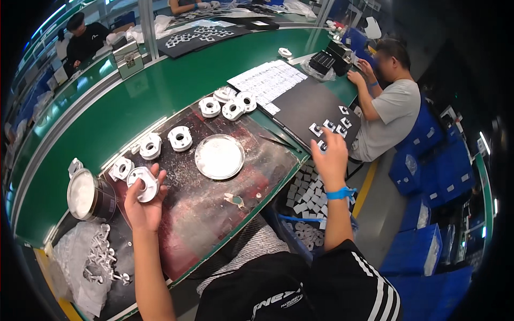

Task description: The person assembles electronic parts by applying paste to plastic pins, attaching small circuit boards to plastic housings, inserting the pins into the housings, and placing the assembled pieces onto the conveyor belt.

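My left hand [145, 209] is closed around a white round plastic housing [149, 191] with a hole in its middle, the thumb on its face. Over the near edge of a black board [305, 107], my right hand [333, 156] reaches out with thumb and fingers apart, a blue band on its wrist. A small white square part with a black centre [322, 145] shows beside its thumb and fingertips; I cannot tell if they touch it. Similar small parts [330, 125] lie just beyond. More white housings [180, 139] stand along the work mat's far side.
A round white-filled lid [219, 157] lies on the stained mat [198, 214], tweezers [279, 141] to its right. At left are an open tin [91, 197] and white mushroom-shaped pieces [101, 257] on plastic. A bin of loose parts [305, 230] sits below; a co-worker [393, 101] sits at right.
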`<state>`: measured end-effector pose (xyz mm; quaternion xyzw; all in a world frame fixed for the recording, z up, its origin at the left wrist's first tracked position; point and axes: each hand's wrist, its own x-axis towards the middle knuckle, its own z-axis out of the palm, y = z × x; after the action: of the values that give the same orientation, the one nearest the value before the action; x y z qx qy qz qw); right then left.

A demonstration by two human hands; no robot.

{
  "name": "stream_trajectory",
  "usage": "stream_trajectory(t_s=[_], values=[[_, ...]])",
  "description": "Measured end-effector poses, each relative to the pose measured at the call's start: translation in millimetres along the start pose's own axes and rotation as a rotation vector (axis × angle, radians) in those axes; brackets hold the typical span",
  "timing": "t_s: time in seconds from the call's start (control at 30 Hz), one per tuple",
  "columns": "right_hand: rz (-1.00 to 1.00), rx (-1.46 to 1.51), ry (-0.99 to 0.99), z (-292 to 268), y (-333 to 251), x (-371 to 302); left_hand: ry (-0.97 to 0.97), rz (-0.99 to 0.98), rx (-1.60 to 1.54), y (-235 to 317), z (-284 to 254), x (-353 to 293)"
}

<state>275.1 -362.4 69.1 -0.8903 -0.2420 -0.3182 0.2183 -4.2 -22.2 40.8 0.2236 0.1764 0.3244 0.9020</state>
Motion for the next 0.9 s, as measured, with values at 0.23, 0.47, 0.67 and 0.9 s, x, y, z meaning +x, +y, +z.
stream_trajectory(t_s=[0.23,0.47,0.67,0.9], values=[[0.032,0.125,-0.164,22,67,-9,-0.154,-0.027,0.088,-8,-1,-1],[0.032,0.542,-0.152,7,-41,-5,-0.142,-0.057,0.106,-12,2,-2],[-0.364,0.315,0.183,26,-77,-22,-0.064,-0.022,0.069,-5,-8,-2],[1.335,1.481,0.486,169,64,-221,-0.064,-0.120,-0.046,-8,3,4]])
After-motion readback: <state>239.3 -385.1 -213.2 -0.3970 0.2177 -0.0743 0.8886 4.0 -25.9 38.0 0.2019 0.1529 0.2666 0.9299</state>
